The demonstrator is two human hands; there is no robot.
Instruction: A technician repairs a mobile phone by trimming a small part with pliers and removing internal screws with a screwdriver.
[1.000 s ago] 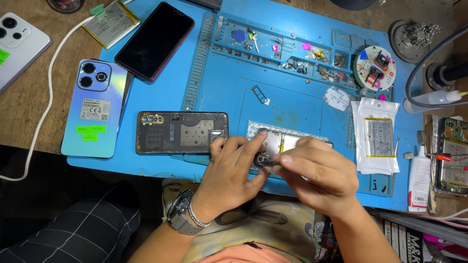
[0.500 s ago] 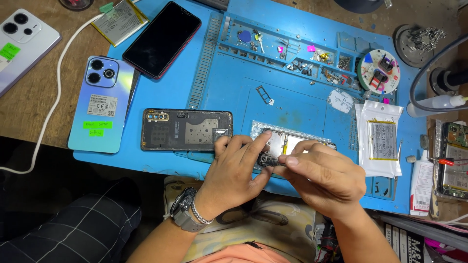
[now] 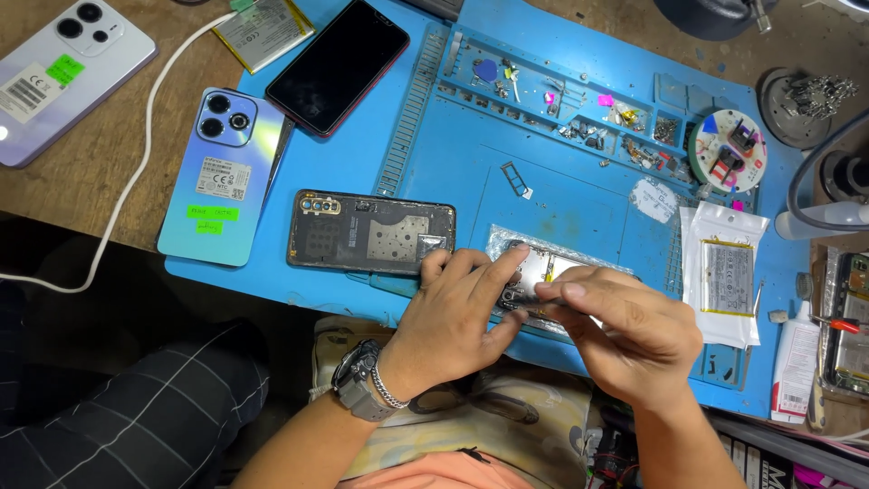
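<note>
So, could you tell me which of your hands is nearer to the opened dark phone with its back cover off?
Left. The left hand lies just beside the opened dark phone's right end, fingers near its corner; the right hand is farther right, beyond the left.

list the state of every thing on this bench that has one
left hand: on the opened phone, fingers pressing it down
right hand: pinching at the same phone, fingertips meeting the left's
opened phone: back off, insides showing, flat on the blue mat
dark back cover: detached, inner side up
black phone: screen dark, face up
blue phone: face down
bagged battery: in its clear pouch
</note>
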